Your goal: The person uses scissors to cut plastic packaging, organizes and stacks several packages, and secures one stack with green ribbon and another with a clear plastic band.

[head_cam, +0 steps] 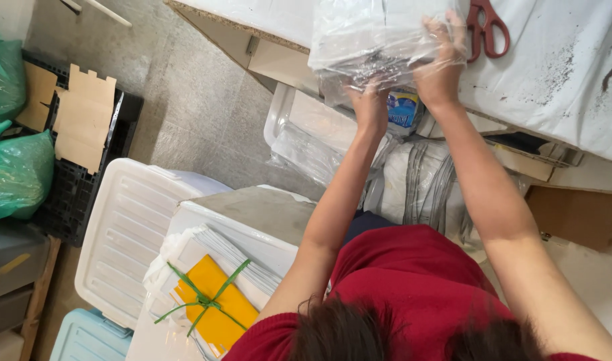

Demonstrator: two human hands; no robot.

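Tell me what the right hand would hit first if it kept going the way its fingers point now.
The right hand already grips the clear plastic-wrapped bundle at the table edge. Its fingers point up the picture, across the white table cover. Past the bundle, probably the red-handled scissors just beside the fingertips, though depth is unclear.

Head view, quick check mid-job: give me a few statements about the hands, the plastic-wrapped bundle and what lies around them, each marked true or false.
1. Both hands grip the clear plastic-wrapped bundle at the table edge. True: the left hand is at its lower edge, the right hand on its side.
2. The red-handled scissors are in the right hand. False: they lie on the table beside it.
3. The stack with the yellow sheet is tied with green string. True.
4. The green bags sit on the table. False: they are on the floor, far left.
5. The sleeves are blue. False: they are dark red.
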